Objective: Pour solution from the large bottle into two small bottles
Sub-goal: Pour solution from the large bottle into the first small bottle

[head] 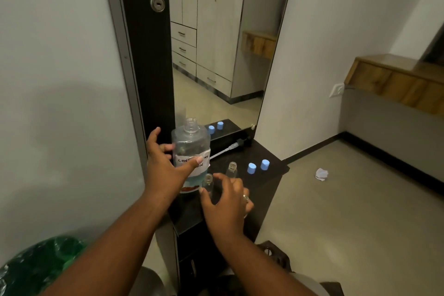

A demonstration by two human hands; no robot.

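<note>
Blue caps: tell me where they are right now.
In the head view, the two blue caps stand side by side on the dark shelf, right of the two small bottles and clear of both hands; the mirror reflects them.

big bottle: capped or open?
Open. The large bottle shows a bare threaded neck with no cap, standing about upright in the left hand. A little liquid sits near its base.

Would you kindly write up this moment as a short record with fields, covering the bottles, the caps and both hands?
large bottle: uncapped, upright, paper label, some liquid at the bottom
left hand: gripping the large bottle
right hand: closing around the near small bottle, uncapped
far small bottle: uncapped, standing free on the dark shelf
blue caps: two, off, right of the small bottles
pouring: not yet begun
</note>
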